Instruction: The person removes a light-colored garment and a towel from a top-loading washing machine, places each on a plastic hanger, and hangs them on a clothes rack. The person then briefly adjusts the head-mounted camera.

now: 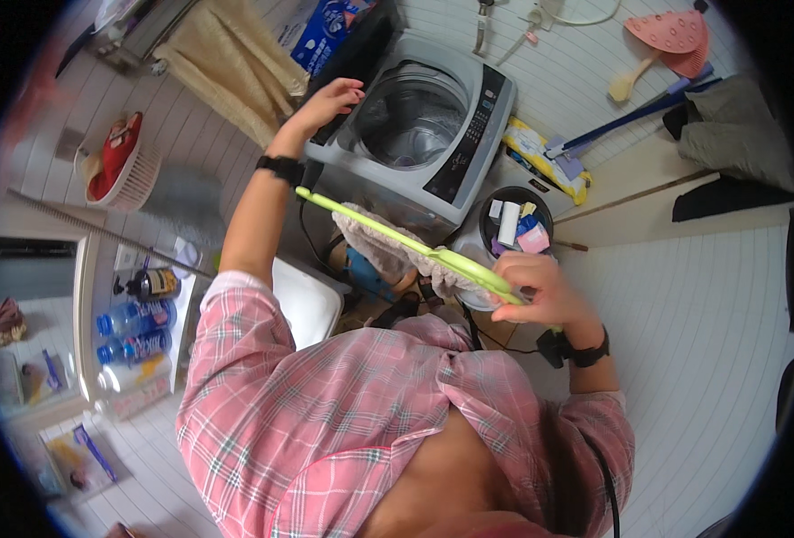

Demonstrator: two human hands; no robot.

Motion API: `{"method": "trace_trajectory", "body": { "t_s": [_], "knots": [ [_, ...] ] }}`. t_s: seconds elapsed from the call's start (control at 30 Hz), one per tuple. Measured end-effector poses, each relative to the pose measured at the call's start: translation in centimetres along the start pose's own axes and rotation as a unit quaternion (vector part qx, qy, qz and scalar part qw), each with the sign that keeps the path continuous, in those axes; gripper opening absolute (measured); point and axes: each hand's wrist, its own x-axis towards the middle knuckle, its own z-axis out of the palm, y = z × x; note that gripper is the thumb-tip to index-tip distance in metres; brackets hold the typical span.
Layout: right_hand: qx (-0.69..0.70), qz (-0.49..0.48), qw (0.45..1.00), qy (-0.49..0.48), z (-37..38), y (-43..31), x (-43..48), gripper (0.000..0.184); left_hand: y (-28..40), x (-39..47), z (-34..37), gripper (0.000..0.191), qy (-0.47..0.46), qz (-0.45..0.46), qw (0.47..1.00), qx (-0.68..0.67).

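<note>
My right hand (538, 286) grips the near right end of a lime-green plastic bar (397, 235), possibly a hanger seen edge-on. Grey, fuzzy cloth (377, 242) hangs along its underside. My left hand (333, 104) is raised beside the left rim of a top-loading washing machine (461, 195), fingers slightly apart and holding nothing. The machine's lid is up. Its metal drum (417, 128) shows, but the contents at the bottom are unclear. The bar's free end points left, just below my left wrist.
A bin (550, 208) holding packaging stands right of the washer. A beige towel (235, 74) hangs at upper left. Bottles (138, 316) line a shelf at left, near a white basket (124, 178). A blue pole (612, 124) leans at right.
</note>
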Motion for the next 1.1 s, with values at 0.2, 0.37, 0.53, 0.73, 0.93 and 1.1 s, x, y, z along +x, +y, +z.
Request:
{"method": "trace_trajectory", "body": {
  "t_s": [0.2, 0.37, 0.53, 0.73, 0.93, 1.1],
  "knots": [
    [-0.223, -0.01, 0.969, 0.106, -0.3, -1.9, -0.6, 0.021, -9.2, 10.4, 1.6, 0.075, 0.079, 0.017, 0.902, 0.423],
    [-0.264, 0.025, 0.951, 0.162, -0.5, -1.9, -1.7, 0.02, -10.4, 11.8, 2.9, 0.072, 0.142, -0.043, 0.861, 0.486],
    [-0.251, 0.015, 0.949, 0.188, -1.2, -1.5, -2.3, 0.021, -7.5, 11.8, 7.3, 0.061, 0.212, 0.086, 0.863, 0.45],
    [-0.392, -0.064, 0.896, 0.2, -3.1, 0.8, -0.7, 0.02, -3.7, 12.0, 12.8, 0.061, 0.147, 0.07, 0.955, 0.249],
    [-0.49, -0.131, 0.836, 0.21, -4.5, 2.4, 0.9, 0.021, -2.7, 11.9, 15.7, 0.068, 0.087, 0.026, 0.996, -0.023],
    [-0.487, -0.128, 0.84, 0.199, -5.4, 3.0, 1.6, 0.021, -3.7, 12.8, 13.5, 0.07, 0.065, 0.042, 0.996, 0.048]
  ]
}}
